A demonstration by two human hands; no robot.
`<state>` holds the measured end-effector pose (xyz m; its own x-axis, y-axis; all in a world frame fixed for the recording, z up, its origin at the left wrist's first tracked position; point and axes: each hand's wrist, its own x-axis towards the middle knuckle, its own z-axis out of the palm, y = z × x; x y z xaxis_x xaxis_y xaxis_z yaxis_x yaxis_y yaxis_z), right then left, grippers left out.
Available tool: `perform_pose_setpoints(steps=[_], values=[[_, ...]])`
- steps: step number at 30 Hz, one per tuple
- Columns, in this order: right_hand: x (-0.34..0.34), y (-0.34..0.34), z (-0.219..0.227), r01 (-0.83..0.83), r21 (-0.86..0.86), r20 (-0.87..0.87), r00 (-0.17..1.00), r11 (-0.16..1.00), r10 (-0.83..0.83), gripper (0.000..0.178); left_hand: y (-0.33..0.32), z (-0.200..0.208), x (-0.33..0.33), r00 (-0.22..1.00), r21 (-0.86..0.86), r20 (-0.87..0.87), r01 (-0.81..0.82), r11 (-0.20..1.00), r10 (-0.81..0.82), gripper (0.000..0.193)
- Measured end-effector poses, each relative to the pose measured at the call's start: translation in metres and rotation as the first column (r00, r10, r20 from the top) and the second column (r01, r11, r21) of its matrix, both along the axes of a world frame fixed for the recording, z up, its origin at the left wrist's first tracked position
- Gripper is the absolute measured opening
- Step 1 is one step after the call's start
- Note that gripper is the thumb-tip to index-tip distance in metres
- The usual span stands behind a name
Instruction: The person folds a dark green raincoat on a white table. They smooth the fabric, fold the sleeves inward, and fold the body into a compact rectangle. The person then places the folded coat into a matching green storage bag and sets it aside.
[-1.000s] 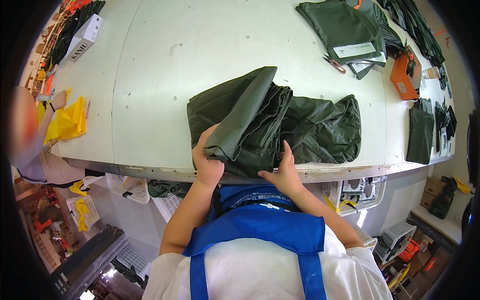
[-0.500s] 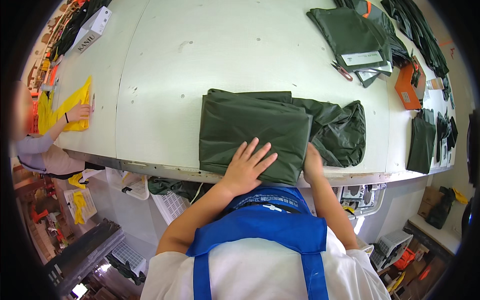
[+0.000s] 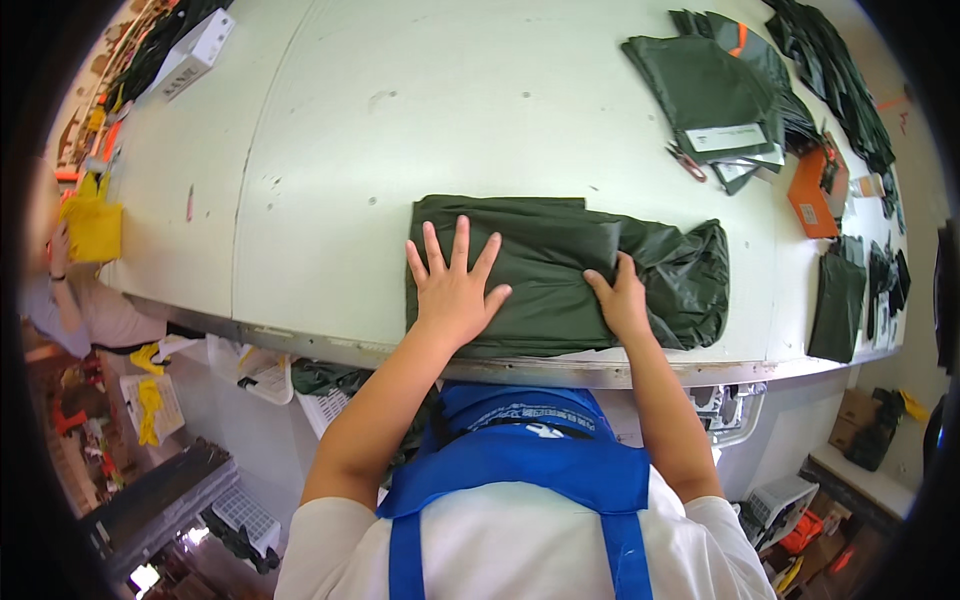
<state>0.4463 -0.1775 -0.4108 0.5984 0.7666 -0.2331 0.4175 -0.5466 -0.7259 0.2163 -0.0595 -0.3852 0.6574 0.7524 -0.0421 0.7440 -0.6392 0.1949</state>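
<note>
A folded piece of dark green, shiny waterproof fabric [image 3: 540,310] lies at the front edge of the table before me. Its left part is a flat, layered rectangle; a crumpled, bunched part spreads out to the right. My left hand [image 3: 455,295] rests flat on the upper left of the fold, fingers spread. Where the flat part meets the crumpled one, my right hand [image 3: 622,298] grips the fabric's edge, thumb on top; its other fingertips are partly hidden in the folds.
Stacked dark green folded packs [image 3: 715,95] lie at the far right, beside red-handled snips [image 3: 687,163] and an orange box [image 3: 818,190]. Another green bundle [image 3: 838,300] is at the right edge. A white box [image 3: 195,52] stands far left. A co-worker handles yellow fabric [image 3: 95,228] on the left.
My left hand has moved up and left across the fabric, and my right hand has moved slightly up onto the fold's edge. The folded fabric looks flatter. The co-worker's yellow fabric has shifted left, now smaller.
</note>
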Motion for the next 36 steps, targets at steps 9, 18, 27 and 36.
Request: perform_pose_setpoints(steps=[9,18,27,36], values=[[0.191,-0.109,-0.012,0.460,-0.067,0.506,0.781,0.885,-0.367,0.075,0.000,0.026,0.038,0.967,-0.167,-0.094,0.217,0.962,-0.235,0.078],[0.213,-0.103,0.050,0.357,0.000,-0.740,0.628,0.934,-0.241,0.019,0.018,0.034,0.106,0.575,-0.279,-0.164,0.752,0.597,-0.802,0.079],[0.205,0.003,0.204,-0.043,0.259,-0.284,0.951,0.965,0.119,0.059,0.010,0.029,0.162,0.702,-0.313,-0.289,0.574,0.757,-0.651,0.086],[-0.028,-0.006,0.140,-0.544,0.123,0.076,0.839,0.830,0.538,0.067,-0.002,0.009,0.213,0.862,-0.403,-0.191,0.368,0.838,-0.470,0.067]])
